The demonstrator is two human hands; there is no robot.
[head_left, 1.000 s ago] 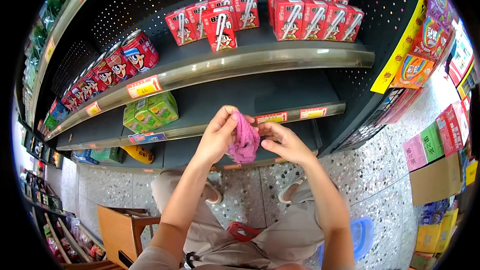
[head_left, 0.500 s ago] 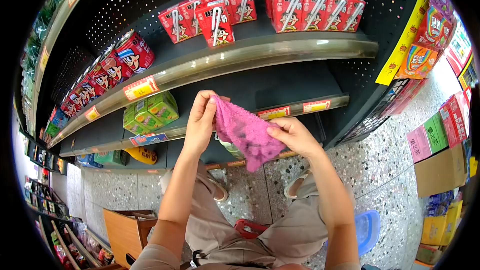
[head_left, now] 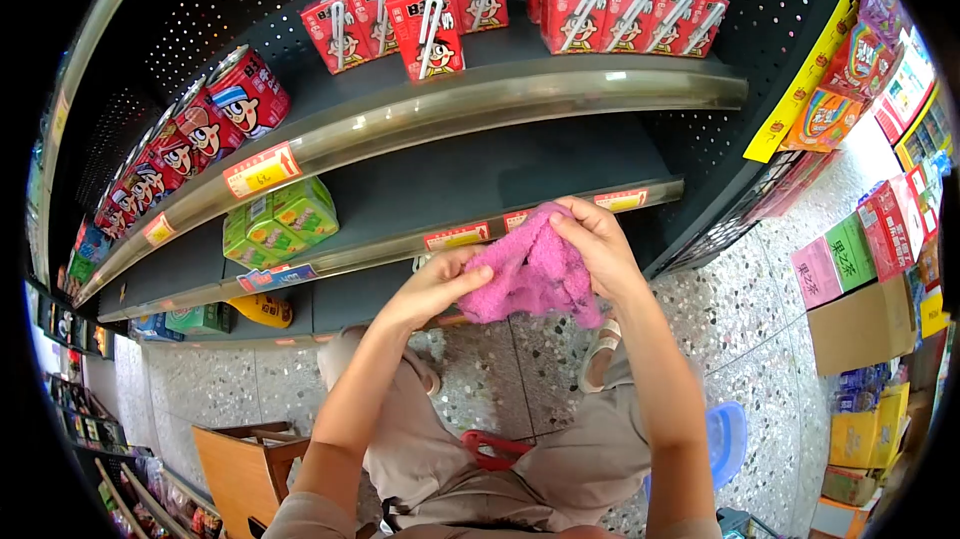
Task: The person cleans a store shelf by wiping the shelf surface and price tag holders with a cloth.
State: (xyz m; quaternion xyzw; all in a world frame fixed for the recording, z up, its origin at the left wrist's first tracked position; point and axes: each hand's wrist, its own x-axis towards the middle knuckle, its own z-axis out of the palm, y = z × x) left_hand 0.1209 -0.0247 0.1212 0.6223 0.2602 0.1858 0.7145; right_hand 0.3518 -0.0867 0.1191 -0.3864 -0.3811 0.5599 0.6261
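A pink fluffy cloth (head_left: 530, 269) with dark smudges hangs between my two hands, in front of the lower shelf. My left hand (head_left: 445, 284) is closed on its left side, thumb on top. Higher up, my right hand (head_left: 598, 244) pinches its upper right part. The cloth is bunched and folded, with a loose corner hanging at the lower right. Behind it runs the lower shelf's front edge (head_left: 390, 251) with price tags. Some of the fingers are hidden behind the cloth.
Red drink cartons (head_left: 430, 34) and red cans (head_left: 245, 94) stand on the upper shelf. A green carton pack (head_left: 280, 224) sits on the shelf below. A blue basin (head_left: 727, 444) and a wooden stool (head_left: 240, 469) are on the floor, with cardboard boxes (head_left: 860, 324) at right.
The cloth has been turned and bunched up. My left hand has moved down and right, while my right hand has risen slightly. The view has shifted a little.
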